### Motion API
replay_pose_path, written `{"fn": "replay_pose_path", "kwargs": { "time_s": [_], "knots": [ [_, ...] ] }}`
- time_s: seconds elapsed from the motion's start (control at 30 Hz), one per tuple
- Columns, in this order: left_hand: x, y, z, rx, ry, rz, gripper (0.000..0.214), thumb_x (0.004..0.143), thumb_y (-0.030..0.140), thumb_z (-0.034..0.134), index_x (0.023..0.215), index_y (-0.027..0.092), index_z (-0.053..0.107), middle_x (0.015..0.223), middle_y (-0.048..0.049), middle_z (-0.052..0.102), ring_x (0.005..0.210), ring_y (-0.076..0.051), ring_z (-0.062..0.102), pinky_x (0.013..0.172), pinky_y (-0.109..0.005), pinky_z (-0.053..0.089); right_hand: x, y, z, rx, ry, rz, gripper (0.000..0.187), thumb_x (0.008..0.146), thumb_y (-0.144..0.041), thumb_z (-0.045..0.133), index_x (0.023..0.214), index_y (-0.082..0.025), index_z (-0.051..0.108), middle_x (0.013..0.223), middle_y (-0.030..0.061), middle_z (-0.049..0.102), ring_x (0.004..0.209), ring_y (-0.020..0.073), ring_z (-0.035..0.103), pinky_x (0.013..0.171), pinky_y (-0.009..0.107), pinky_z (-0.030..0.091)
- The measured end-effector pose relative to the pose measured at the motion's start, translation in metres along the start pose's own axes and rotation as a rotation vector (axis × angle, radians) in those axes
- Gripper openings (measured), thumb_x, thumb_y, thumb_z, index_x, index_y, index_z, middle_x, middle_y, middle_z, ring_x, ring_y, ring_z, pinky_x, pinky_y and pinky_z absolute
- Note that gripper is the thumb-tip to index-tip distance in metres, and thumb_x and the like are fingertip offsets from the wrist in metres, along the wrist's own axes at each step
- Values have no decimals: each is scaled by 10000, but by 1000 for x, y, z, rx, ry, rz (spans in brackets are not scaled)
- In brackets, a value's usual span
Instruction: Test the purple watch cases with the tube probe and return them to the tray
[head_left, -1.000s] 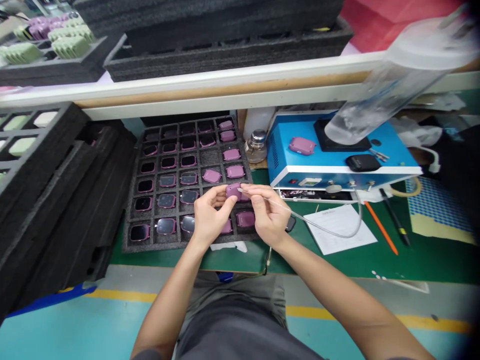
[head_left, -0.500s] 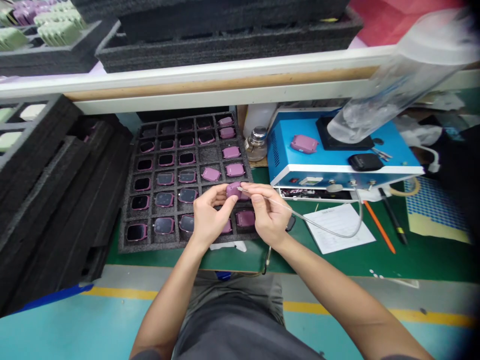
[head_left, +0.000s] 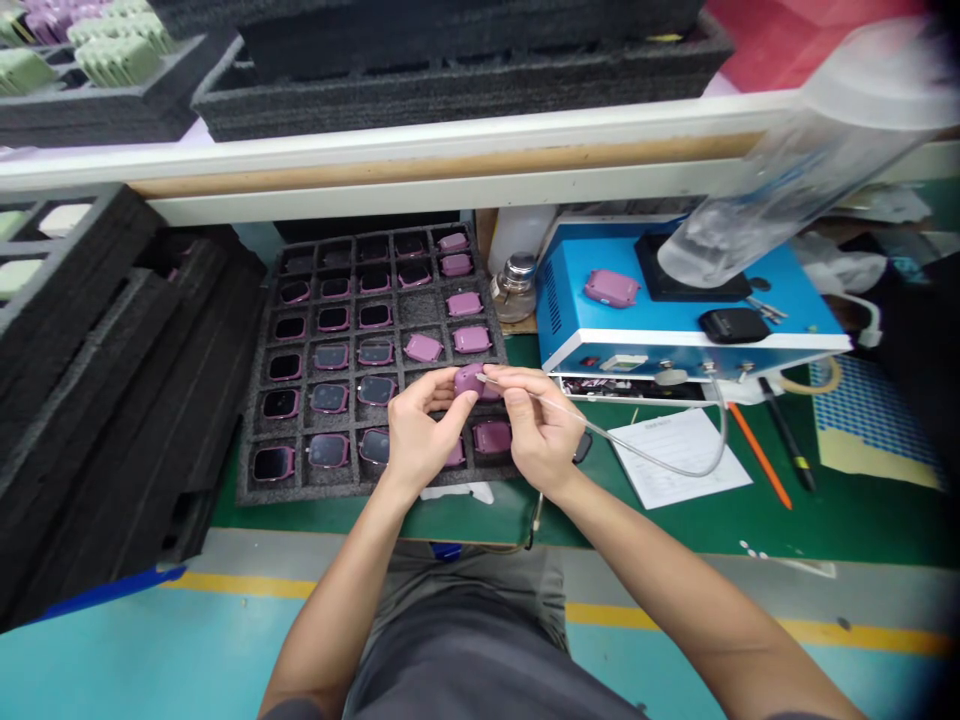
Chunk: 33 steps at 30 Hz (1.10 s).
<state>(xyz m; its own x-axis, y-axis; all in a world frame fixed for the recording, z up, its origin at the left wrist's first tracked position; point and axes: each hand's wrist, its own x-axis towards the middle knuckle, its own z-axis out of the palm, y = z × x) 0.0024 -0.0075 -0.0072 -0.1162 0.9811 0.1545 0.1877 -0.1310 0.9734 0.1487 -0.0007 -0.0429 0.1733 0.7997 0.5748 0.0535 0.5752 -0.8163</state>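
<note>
Between its thumb and fingers, my left hand [head_left: 421, 428] grips a small purple watch case [head_left: 468, 379] above the foam tray. My right hand [head_left: 546, 428] is closed around the end of a thin clear tube [head_left: 645, 453], whose narrow tip meets the case or sits just over it. From there the tube loops right to the front of a blue machine [head_left: 787, 335]. Below my hands, the black foam tray [head_left: 418, 308] carries dark-screened watches in its left columns and purple cases in its right ones. My hands hide some of its compartments.
Another purple case [head_left: 611, 288] lies on the machine, beside a clear cylinder [head_left: 795, 150]. A glass bottle [head_left: 514, 288] stands left of it. In front are a paper sheet [head_left: 660, 485], an orange stick [head_left: 759, 455] and a black pen [head_left: 786, 432]. Foam trays [head_left: 112, 400] are stacked at left.
Hardly anything differs. The whole view has shifted very slightly; both hands keep the same grip, with the tube tip still at the purple case.
</note>
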Motion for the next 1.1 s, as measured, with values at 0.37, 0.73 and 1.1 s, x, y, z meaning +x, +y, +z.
{"fn": "replay_pose_path", "kwargs": {
  "time_s": [0.37, 0.73, 1.1],
  "knots": [
    [0, 0, -1, 13, 10, -1, 253, 850, 256, 781, 1089, 175, 800, 1031, -71, 837, 855, -185, 793, 821, -289, 653, 2, -2, 1, -34, -8, -3, 150, 1036, -271, 613, 1038, -261, 762, 1066, 77, 813, 1051, 230, 791, 920, 437, 677],
    [6, 2, -4, 21, 30, 15, 284, 823, 308, 815, 1059, 150, 798, 977, -89, 836, 840, -201, 800, 782, -293, 665, 11, -4, 5, -24, -2, -58, 158, 1034, -248, 611, 1022, -252, 768, 1036, 71, 816, 1004, 199, 793, 865, 365, 670],
    [7, 1, -4, 26, 20, 25, 293, 824, 313, 815, 1075, 163, 808, 1002, -90, 841, 866, -210, 810, 796, -296, 669, 11, -3, 7, -25, 9, -33, 173, 1035, -316, 608, 1000, -260, 767, 1026, 68, 824, 1005, 214, 794, 892, 396, 673]
  ]
}}
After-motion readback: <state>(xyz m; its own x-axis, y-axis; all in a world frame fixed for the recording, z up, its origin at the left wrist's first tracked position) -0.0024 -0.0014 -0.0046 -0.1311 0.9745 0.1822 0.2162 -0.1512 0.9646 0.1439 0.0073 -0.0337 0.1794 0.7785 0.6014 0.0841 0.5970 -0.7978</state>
